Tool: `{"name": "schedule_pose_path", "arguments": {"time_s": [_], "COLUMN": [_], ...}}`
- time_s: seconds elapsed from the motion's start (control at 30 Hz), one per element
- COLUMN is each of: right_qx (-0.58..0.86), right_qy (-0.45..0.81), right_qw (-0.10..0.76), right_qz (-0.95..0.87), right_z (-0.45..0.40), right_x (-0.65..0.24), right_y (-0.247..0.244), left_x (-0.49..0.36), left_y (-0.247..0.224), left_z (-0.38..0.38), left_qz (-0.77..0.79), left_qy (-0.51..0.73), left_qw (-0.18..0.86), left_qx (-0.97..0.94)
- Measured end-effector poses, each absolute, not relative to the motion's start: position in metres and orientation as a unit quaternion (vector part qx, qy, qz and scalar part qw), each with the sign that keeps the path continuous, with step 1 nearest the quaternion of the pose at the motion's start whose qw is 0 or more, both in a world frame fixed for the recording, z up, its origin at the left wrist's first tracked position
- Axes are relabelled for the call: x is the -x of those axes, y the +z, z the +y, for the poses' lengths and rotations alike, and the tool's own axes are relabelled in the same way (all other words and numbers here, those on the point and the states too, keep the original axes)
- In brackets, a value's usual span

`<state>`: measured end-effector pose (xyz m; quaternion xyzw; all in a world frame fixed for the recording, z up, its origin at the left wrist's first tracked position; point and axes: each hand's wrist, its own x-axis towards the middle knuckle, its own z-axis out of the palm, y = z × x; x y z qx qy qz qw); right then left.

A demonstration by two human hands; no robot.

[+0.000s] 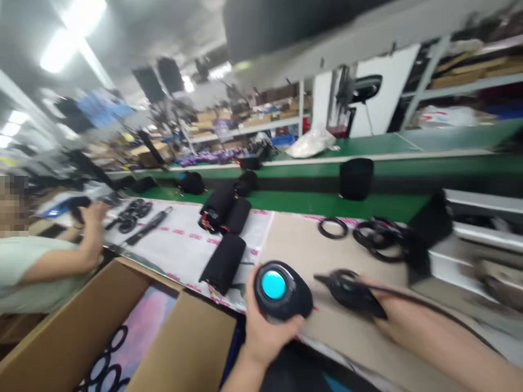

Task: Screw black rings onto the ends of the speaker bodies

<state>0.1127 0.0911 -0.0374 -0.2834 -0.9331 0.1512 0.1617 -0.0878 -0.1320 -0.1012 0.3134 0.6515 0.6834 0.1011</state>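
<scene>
My left hand (265, 332) grips a black rounded device (281, 291) with a round cyan top (273, 285). My right hand (378, 310) closes on a blurred black piece with a thin cord (349, 291), a little to the right of the device. Just beyond my hands, a black ring (333, 227) and a tangle of black rings and cord (382, 239) lie on a beige mat (294, 245). Several black cylindrical sleeves (223, 264) rest on a white printed sheet (183, 256) to the left.
A co-worker's hand (92, 215) holds a blue-and-black item at the left. An open cardboard box (69, 326) with black rings sits below the bench edge. Behind the mats runs a green conveyor belt (302, 202) carrying black cylinders (356, 178). Stocked shelves stand beyond it.
</scene>
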Motion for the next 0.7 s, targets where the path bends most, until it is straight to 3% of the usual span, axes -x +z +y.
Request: {"name": "schedule_pose_path", "arguments": {"time_s": [0.07,0.23,0.53,0.7], "right_qx": [0.324,0.466,0.366,0.348], "right_qy": [0.217,0.277,0.335,0.335], "right_qw": [0.092,0.101,0.071,0.062], "right_qz": [-0.916,-0.834,-0.865,-0.873], "right_z": [0.086,0.075,0.05,0.048], "right_x": [-0.125,-0.143,-0.115,-0.096], "right_y": [-0.011,0.022,-0.014,-0.028], "left_x": [0.089,0.098,0.109,0.105], "left_y": [-0.089,-0.075,-0.067,-0.066], "left_z": [-0.134,-0.121,-0.129,-0.128], "left_qz": [0.662,0.641,0.615,0.627], "left_qy": [0.679,0.668,0.66,0.664], "left_qw": [0.057,-0.005,0.104,0.057], "left_qx": [-0.314,-0.378,-0.418,-0.404]}}
